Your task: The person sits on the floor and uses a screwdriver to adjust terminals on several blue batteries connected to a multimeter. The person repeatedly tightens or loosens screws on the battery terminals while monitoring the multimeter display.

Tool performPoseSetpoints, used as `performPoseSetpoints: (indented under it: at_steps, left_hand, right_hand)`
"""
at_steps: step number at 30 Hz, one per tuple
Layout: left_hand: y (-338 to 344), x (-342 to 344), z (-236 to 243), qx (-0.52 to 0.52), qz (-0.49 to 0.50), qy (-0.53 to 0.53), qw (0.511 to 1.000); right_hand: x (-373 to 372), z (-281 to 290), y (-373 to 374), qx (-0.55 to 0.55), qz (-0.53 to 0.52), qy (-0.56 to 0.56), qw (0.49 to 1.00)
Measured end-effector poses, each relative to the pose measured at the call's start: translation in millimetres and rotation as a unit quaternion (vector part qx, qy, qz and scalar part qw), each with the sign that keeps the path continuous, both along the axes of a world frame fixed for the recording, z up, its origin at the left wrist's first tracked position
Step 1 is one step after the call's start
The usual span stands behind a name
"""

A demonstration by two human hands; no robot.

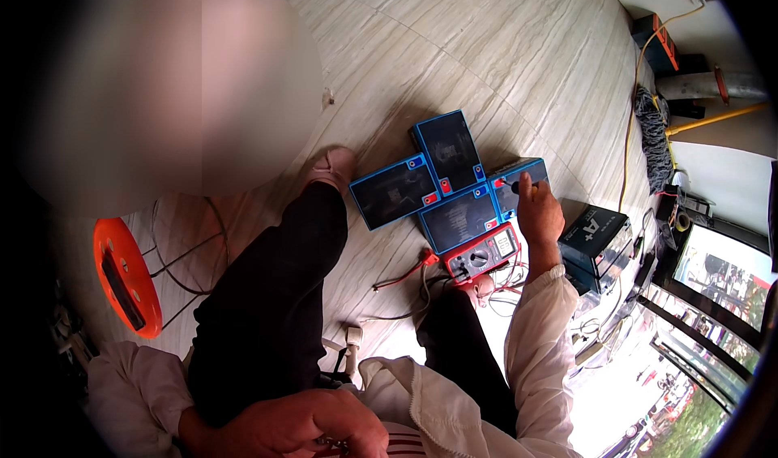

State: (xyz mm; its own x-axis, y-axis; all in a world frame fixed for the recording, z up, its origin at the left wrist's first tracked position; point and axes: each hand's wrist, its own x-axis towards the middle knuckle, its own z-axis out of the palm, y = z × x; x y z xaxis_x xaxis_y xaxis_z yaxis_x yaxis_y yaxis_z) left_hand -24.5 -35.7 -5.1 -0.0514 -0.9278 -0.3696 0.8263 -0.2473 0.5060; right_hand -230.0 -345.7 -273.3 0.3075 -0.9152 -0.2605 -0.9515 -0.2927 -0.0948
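Note:
Over the rightmost blue-edged black battery (pixel 508 201), my right hand (pixel 539 213) is closed, with a short black piece that looks like a test probe at its fingertips near the red terminal. Three more such batteries lie against each other: one at the back (pixel 448 152), one on the left (pixel 393 192) and one in front (pixel 456 219). A red-cased multimeter (pixel 482 253) with a lit display lies against the front battery. At my lap my left hand (pixel 312 421) is curled, its fingertips bent under; what they hold, if anything, is hidden.
A black boxed unit (pixel 597 235) stands right of the batteries. Loose red and black leads (pixel 397 280) lie by my feet. On the left is an orange stool (pixel 126 278). Another person's blurred shape (pixel 178 85) fills the far left. A yellow cable (pixel 630 134) runs along the wall.

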Motion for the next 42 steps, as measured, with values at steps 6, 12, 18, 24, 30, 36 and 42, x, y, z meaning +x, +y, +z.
performPoseSetpoints:
  at_steps: [6,12,18,24,30,36,42]
  left_hand:
    - [-4,0,-3,-0.004,-0.003,0.011,1.000]
    - [10,8,8,0.018,-0.019,-0.050,0.998]
    - [17,-22,-15,-0.061,0.083,0.011,0.995]
    - [11,-17,-14,-0.052,0.072,-0.005,0.996]
    - [4,-10,0,0.016,-0.005,0.067,0.998]
    - [2,-21,-2,0.006,0.063,0.016,0.998]
    - [4,-23,-7,-0.024,0.071,0.020,0.997]
  right_hand:
    - [-2,-6,7,-0.023,0.062,-0.100,0.993]
    - [9,2,2,-0.020,-0.005,0.054,0.998]
    - [1,-11,9,-0.023,0.031,-0.065,0.997]
    - [10,-14,8,-0.041,0.050,-0.031,0.997]
    - [-9,-25,6,-0.004,0.063,-0.160,0.985]
    - [-9,2,8,-0.071,0.096,-0.287,0.951]
    - [20,129,81,0.269,0.086,-0.665,0.691]
